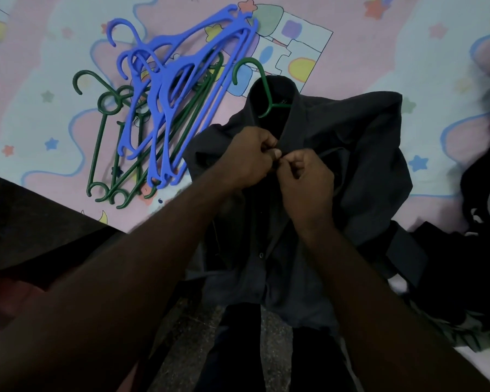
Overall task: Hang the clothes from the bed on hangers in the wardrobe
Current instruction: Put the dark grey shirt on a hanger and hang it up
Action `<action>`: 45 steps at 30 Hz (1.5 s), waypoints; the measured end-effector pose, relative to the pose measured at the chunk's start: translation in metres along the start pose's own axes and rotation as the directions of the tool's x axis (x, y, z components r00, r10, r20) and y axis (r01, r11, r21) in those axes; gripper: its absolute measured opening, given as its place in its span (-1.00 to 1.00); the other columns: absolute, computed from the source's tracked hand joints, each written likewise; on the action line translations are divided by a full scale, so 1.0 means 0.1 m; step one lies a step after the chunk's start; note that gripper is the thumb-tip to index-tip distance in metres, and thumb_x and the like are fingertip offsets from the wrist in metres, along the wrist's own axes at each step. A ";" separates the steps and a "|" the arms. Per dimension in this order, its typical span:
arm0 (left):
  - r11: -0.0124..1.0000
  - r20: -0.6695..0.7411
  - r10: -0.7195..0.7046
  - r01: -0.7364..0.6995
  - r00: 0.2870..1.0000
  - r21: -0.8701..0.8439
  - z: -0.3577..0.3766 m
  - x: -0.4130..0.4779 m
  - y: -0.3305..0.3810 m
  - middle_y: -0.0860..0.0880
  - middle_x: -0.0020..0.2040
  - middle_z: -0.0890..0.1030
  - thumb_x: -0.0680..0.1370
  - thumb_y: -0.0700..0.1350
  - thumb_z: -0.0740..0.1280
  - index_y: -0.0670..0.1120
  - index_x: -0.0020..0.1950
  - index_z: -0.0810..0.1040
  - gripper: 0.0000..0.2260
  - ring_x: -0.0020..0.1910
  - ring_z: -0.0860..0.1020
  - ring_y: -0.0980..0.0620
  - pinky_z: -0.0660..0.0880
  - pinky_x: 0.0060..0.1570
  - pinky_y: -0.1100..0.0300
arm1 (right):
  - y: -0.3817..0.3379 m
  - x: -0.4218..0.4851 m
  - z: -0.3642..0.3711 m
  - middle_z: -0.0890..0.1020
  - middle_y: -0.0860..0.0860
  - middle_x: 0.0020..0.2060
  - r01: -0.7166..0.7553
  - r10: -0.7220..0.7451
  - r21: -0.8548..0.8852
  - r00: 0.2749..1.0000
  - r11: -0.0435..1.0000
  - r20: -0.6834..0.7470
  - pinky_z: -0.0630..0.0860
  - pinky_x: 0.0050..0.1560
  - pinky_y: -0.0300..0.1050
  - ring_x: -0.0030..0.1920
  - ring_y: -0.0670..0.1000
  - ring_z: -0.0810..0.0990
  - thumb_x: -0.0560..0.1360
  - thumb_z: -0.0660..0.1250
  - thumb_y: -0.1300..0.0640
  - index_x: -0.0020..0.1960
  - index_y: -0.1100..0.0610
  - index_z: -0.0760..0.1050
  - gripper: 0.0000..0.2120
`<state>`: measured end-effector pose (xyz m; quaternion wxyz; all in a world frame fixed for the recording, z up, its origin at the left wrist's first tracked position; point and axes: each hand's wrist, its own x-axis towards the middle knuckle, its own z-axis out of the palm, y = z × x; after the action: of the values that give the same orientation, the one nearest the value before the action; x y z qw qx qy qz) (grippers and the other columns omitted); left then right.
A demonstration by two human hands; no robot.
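A dark grey shirt point(359, 154) lies on the bed with its lower part hanging over the edge. A green hanger point(262, 77) sits inside its collar, hook pointing away from me. My left hand point(246, 159) and my right hand point(309, 185) meet just below the collar. Both pinch the shirt's front placket where its two sides come together. The hanger's arms are hidden under the fabric.
A heap of blue hangers point(178, 89) and green hangers point(108, 142) lies on the bed to the left of the shirt. More dark clothes point(481, 207) are piled at the right edge. The pink patterned bedsheet point(379, 46) covers the bed. My legs and the speckled floor show below.
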<state>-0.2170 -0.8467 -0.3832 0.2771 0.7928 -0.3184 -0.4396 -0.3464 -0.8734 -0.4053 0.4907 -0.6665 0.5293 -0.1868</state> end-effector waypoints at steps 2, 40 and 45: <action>0.983 0.066 -0.039 0.050 0.997 -0.174 -0.05 -0.01 -0.01 -0.21 -0.16 0.67 0.55 -0.31 0.33 -0.27 -0.05 0.61 -0.93 -0.24 0.65 -0.04 0.64 -0.09 0.07 | -0.05 0.08 -0.06 0.63 -0.01 -0.34 -0.134 0.118 0.163 0.987 0.977 0.108 0.56 -0.28 -0.06 -0.36 -0.03 0.60 0.49 0.34 0.17 -0.20 0.06 0.51 -0.90; 0.978 0.085 -0.079 0.061 0.993 0.202 0.29 -0.27 -0.65 -0.02 -0.10 0.66 0.50 -0.22 0.39 -0.14 0.04 0.67 -0.85 -0.12 0.57 0.12 0.34 -0.20 0.53 | 0.48 0.65 -0.25 0.67 0.18 -0.01 0.265 -0.117 -0.535 0.948 0.802 0.296 0.51 0.01 0.02 0.02 0.22 0.61 0.56 0.24 0.17 0.07 0.19 0.58 -0.82; 0.996 -0.133 -0.031 0.042 0.991 0.080 0.36 -0.15 -0.59 0.02 -0.18 0.61 0.51 -0.18 0.41 -0.15 0.03 0.64 -0.87 -0.26 0.52 0.18 0.34 -0.22 0.54 | 0.43 0.46 -0.22 0.63 0.13 0.02 0.188 -0.032 -0.663 0.970 0.725 0.240 0.50 0.04 0.03 0.06 0.18 0.57 0.53 0.25 0.09 0.06 0.18 0.56 -0.79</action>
<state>-0.2397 -0.8034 -0.4341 0.2564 0.8365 -0.3027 -0.3780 -0.3684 -0.9226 -0.4450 0.2540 -0.8459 0.4648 0.0630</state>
